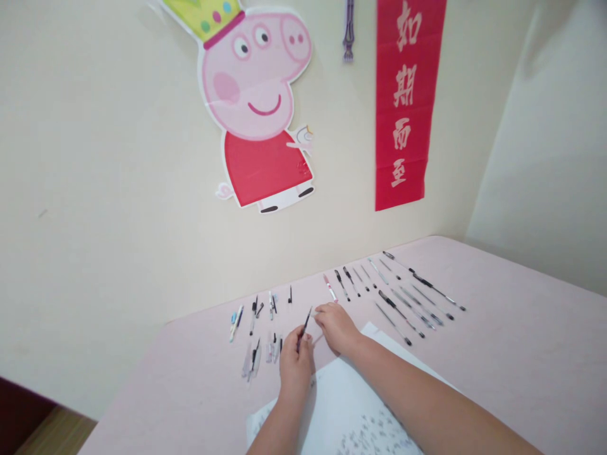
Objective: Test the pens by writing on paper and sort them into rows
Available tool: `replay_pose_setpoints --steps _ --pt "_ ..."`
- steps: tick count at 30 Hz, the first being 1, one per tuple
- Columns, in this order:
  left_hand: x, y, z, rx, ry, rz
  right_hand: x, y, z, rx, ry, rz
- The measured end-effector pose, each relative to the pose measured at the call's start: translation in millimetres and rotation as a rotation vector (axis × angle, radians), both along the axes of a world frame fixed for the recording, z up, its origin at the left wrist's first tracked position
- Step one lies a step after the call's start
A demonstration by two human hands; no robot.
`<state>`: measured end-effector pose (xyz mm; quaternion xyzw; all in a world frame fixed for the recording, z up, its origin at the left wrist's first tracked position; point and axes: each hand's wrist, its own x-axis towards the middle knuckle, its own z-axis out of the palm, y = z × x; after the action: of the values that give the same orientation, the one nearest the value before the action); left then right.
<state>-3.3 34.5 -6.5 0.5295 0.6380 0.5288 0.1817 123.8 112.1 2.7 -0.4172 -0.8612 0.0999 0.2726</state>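
Note:
Upright in my left hand (296,363) is a slim dark pen (306,321), gripped between thumb and fingers with its thin end pointing up. My right hand (337,327) is beside it, fingers curled down near the pen's top end. A small pale bit shows at those fingertips, too small to name. Both forearms reach over white paper sheets (348,404) marked with dark writing. Just beyond my right hand lies a pink and white pen (331,287). To the left of my left hand are several pen parts and caps (255,360) in loose groups.
Black and clear pens (401,313) lie in slanted rows on the pink tabletop (512,354) to the right. More pen pieces (236,322) sit at the left. Behind the table is a wall with a pig cutout (265,158) and a red banner (403,183).

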Motion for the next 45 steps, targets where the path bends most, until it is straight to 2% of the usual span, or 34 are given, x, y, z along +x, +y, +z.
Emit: replay_pose_setpoints --steps 5,7,11,14,18,25,33,40,45 --pt "0 0 -0.5 -0.008 -0.009 -0.003 0 6 -3.3 -0.157 0.462 -0.041" --pt "0 -1 -0.3 -0.006 -0.014 0.002 -3 6 -3.7 -0.297 0.703 -0.038" --pt "1 -1 0.6 -0.022 -0.009 -0.003 -9 4 2.0 -0.673 1.171 -0.017" --pt "0 0 0.8 -0.024 -0.010 -0.012 -8 1 11.2 -0.844 1.328 0.033" --pt "0 0 -0.2 -0.039 -0.008 -0.018 -4 -2 21.8 -0.930 1.356 0.094" --pt "-1 1 -1.6 -0.042 -0.003 -0.025 -8 -4 30.8 -0.758 1.438 0.132" --pt "0 0 -0.4 -0.044 -0.024 -0.007 -7 -5 35.1 -0.683 1.433 0.093" --pt "0 -1 -0.7 -0.026 -0.020 -0.028 -9 -4 30.9 -0.703 1.393 0.118" --pt "0 0 -2.1 -0.028 -0.028 -0.026 -10 -8 28.2 -0.789 1.318 0.123"
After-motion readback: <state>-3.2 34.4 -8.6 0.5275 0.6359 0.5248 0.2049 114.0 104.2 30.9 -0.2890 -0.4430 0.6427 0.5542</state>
